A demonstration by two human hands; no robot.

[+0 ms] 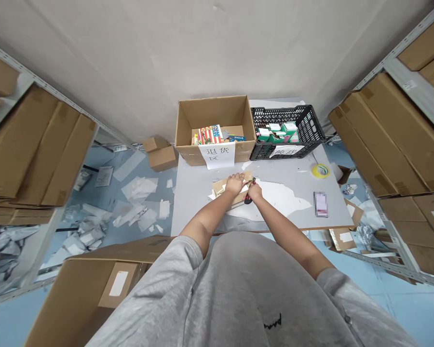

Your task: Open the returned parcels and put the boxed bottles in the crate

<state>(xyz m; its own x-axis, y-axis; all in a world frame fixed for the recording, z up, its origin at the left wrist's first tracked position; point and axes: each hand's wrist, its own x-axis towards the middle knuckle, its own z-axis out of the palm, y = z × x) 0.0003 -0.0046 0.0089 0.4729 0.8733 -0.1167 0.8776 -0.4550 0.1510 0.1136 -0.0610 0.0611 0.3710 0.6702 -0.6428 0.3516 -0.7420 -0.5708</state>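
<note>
Cardboard [228, 188] under the left hand [235, 183], cutter [250, 191] in the right hand [255, 192]

Two hands, one piece of cardboard, one cutter. The cardboard lies on the table [292, 219] directly under the left hand, whose fingers spread flat across its top. The right hand is closed around the red-and-black cutter just beside the left hand, at the cardboard's edge. Whether the blade touches the cardboard is hidden.

Beyond the hands, at the table's far edge, stand one carton [215, 113] and one black crate [287, 115], side by side and touching. The carton holds a book [210, 135] with a flag-patterned cover, among other small items. The crate holds several green-and-white boxes [278, 133]. Two paper signs hang at the front, one on the carton [216, 155] and one on the crate [287, 151].

To the right of the hands lie one tape roll [320, 170] and one blurred card [320, 204], with a white sheet [277, 197] nearer the hands. One small box [162, 156] sits on the floor left of the table among paper scraps [137, 189]. Shelves of flat cartons [39, 149] line both sides, and one large open box [87, 299] sits at the bottom left
</note>
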